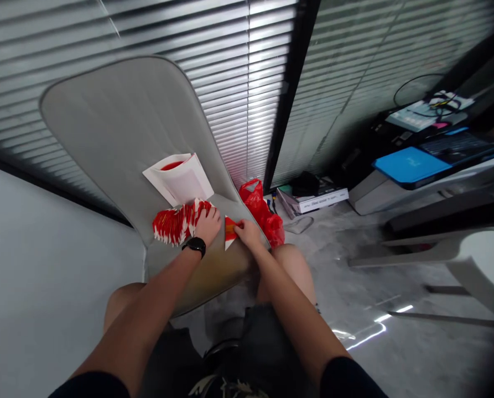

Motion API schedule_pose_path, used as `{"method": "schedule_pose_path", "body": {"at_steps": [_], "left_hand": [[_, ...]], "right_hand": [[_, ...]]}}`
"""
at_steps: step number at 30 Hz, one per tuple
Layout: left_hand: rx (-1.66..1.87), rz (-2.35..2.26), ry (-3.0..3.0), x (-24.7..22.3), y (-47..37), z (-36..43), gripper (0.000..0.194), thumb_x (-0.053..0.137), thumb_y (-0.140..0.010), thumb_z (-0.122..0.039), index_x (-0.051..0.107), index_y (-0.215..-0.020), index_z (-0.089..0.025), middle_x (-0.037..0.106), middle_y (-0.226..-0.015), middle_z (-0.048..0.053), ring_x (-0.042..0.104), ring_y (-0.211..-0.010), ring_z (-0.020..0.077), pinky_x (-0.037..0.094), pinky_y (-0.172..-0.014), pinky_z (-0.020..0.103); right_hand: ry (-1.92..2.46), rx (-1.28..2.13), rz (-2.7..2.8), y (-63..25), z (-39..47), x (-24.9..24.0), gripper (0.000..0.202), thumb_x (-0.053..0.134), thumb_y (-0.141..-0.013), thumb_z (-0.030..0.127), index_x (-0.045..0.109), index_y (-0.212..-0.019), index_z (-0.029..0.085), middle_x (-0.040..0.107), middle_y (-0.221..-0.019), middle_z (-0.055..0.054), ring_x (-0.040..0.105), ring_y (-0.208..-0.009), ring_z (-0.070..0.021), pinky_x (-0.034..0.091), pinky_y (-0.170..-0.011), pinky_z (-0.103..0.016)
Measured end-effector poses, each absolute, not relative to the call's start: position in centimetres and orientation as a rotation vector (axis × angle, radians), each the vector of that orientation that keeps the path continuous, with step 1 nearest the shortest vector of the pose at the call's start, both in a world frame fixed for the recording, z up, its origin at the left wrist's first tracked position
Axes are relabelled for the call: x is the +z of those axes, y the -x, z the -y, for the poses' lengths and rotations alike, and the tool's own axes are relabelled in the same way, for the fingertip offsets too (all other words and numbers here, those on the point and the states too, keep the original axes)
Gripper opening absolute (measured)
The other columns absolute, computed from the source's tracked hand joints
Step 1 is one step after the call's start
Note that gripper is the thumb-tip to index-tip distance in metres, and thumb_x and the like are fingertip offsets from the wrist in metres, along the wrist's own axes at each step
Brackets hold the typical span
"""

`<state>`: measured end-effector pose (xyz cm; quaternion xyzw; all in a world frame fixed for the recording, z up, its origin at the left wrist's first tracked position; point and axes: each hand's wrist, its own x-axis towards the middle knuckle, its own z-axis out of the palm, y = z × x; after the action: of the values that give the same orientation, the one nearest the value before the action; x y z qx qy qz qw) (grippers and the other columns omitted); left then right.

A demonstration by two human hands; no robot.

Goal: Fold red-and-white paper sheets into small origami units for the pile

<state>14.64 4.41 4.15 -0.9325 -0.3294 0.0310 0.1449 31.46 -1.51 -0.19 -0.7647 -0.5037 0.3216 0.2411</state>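
A curved row of folded red paper pieces with white edges lies on the seat of a grey chair. My left hand, with a black watch on the wrist, has its fingers curled over the row's right end; the fingertips are partly hidden. To its right, my right hand pinches a folded red and white paper triangle between thumb and fingers, just above the seat. Behind the row, an opened white paper packet with red inside leans against the backrest.
A red plastic bag is on the floor right of the chair. Beyond it are a flat box and a machine with a blue top. A white chair stands at the far right. Window blinds hang behind the seat.
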Motion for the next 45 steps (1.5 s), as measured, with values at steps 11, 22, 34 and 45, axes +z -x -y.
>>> {"method": "schedule_pose_path", "body": {"at_steps": [11,22,34,45], "left_hand": [[-0.047,1.079,2.782,4.6,-13.4,-4.8,0.034,0.044,-0.095,-0.016,0.065,-0.122,-0.013,0.056,-0.137,0.022,0.044,-0.129,0.0372,0.032,-0.105,0.056],[-0.3,1.485,2.847,4.8,-8.3,6.4,0.024,0.051,-0.095,-0.022,0.064,-0.115,-0.023,0.066,-0.113,0.009,0.062,-0.102,0.0232,0.048,-0.089,0.036],[-0.86,1.842,2.427,-5.7,-2.1,11.7,0.024,0.047,-0.095,-0.017,0.066,-0.11,-0.021,0.07,-0.093,0.004,0.067,-0.085,0.0193,0.05,-0.077,0.031],[-0.84,1.886,2.496,-3.8,-2.4,11.9,0.022,0.053,-0.091,-0.012,0.065,-0.108,-0.019,0.066,-0.093,0.005,0.062,-0.087,0.0217,0.047,-0.08,0.034]], "right_hand": [[2.072,0.865,1.481,-28.1,-3.8,0.8,0.031,0.059,-0.096,0.039,0.073,-0.106,0.013,0.076,-0.097,-0.006,0.062,-0.082,-0.0128,0.04,-0.072,-0.02],[2.202,0.525,1.451,-28.9,-3.2,2.4,0.046,0.033,-0.106,0.034,0.073,-0.107,0.012,0.074,-0.106,-0.018,0.07,-0.094,-0.0225,0.046,-0.081,-0.028],[1.671,0.281,1.595,-28.6,1.5,-1.3,0.04,0.037,-0.101,0.043,0.071,-0.089,0.025,0.074,-0.089,-0.006,0.07,-0.082,-0.023,0.054,-0.075,-0.033],[1.526,-0.246,2.413,-22.2,-13.8,20.7,0.048,0.069,-0.089,0.042,0.06,-0.13,0.019,0.06,-0.129,-0.014,0.053,-0.118,-0.0306,0.043,-0.101,-0.043]]}}
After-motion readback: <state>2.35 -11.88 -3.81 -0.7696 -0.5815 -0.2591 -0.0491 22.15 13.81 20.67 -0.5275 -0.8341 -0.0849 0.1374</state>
